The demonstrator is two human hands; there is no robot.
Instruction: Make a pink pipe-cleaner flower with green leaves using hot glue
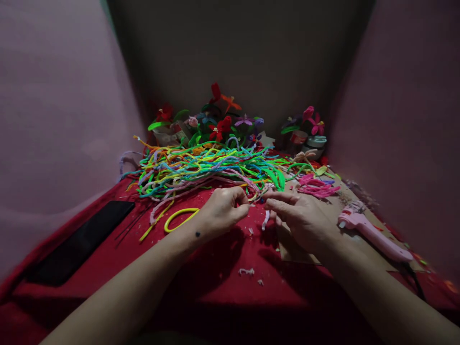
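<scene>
My left hand [228, 208] is closed in a pinch above the middle of the red cloth. Whatever its fingertips hold is too small or hidden to make out. Facing it, my right hand [300, 218] has its fingers pressed together and pointing left. A short pale lilac pipe cleaner [266, 220] hangs at its fingertips and appears pinched there. Just beyond both hands spreads a tangled pile of colourful pipe cleaners [204, 167]. A yellow bent loop [176, 220] lies beside my left wrist.
A black flat object [84, 239] lies at left. At right, a pink glue gun [373, 232] rests on brown cardboard [298, 249] near pink pipe cleaners [316, 187]. Pipe cleaner flowers [219, 127] and a lidded jar [314, 146] stand behind. Pale scraps [246, 271] dot the red cloth [223, 292].
</scene>
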